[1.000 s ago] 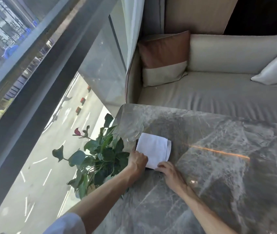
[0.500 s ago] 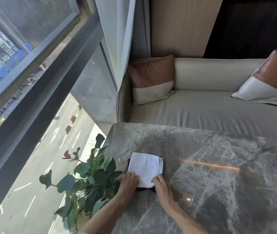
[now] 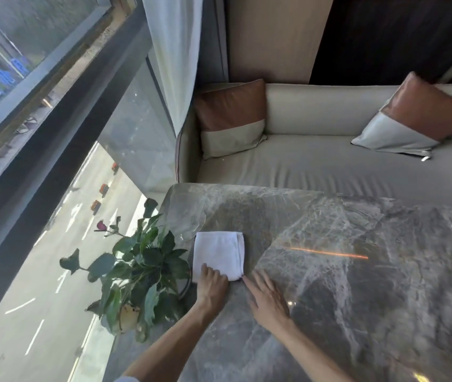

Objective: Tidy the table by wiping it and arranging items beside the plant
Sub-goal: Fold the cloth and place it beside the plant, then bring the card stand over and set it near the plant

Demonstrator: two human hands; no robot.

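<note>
Item 1, folded white cloth [image 3: 218, 256]: lies flat on the grey marble table [image 3: 357, 271] near its left edge, just beside the potted plant [image 3: 142, 271].

Item 2, your left hand [image 3: 212, 288]: forearm reaches in from the lower edge past the plant's leaves. The hand is palm down, with its fingers [image 3: 213, 272] lightly bent and close together, pressing on the cloth's near edge.

Item 3, your right hand [image 3: 267, 299]: palm down on the marble just right of the left hand. Its fingers [image 3: 249, 283] are straight and a little spread, holding nothing, and the forefinger tip touches the cloth's near right corner.

Item 4, surroundings: beige sofa [image 3: 329, 166] beyond the table, with two brown-and-cream cushions [image 3: 231, 117]. White curtain [image 3: 175, 51] and window [image 3: 40, 133] to the left.
</note>
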